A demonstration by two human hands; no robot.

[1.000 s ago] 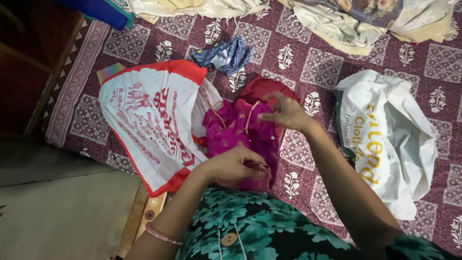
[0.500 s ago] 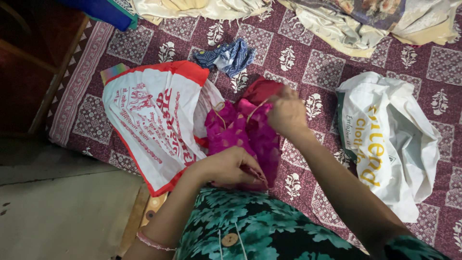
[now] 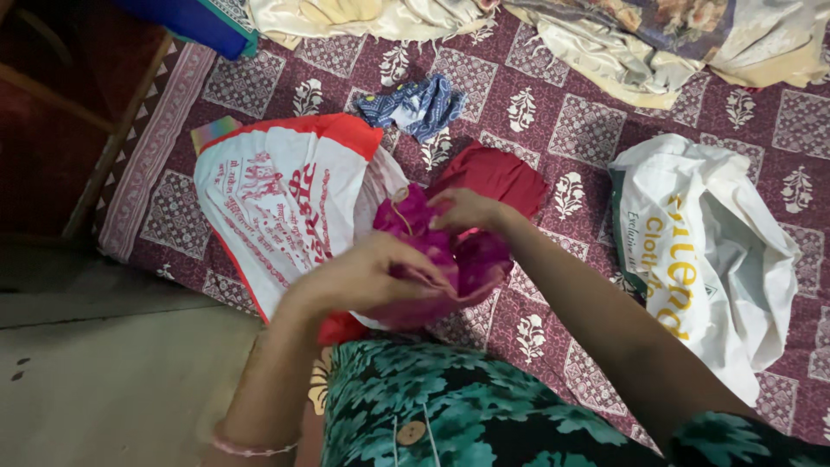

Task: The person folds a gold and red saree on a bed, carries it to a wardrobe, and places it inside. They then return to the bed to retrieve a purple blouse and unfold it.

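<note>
A magenta garment (image 3: 471,259) with thin golden strings is bunched up between both my hands over the bed. My left hand (image 3: 367,272) grips its near side, fingers curled into the cloth. My right hand (image 3: 467,209) pinches its far upper edge. A red cloth (image 3: 501,173) lies just behind the garment on the patterned maroon bedsheet (image 3: 536,104). To the left, partly under the garment, lies a white bag with red trim and red print (image 3: 277,207).
A crumpled white bag with yellow lettering (image 3: 700,251) lies at the right. A small blue patterned cloth (image 3: 415,104) sits beyond the red-trimmed bag. Cream and floral fabrics (image 3: 605,43) are heaped along the far edge. The bed's edge and the floor (image 3: 112,372) lie at the left.
The garment has been gathered from lying spread into a bunch. My left hand rose and moved over it; my right hand came in closer, uncovering the red cloth behind.
</note>
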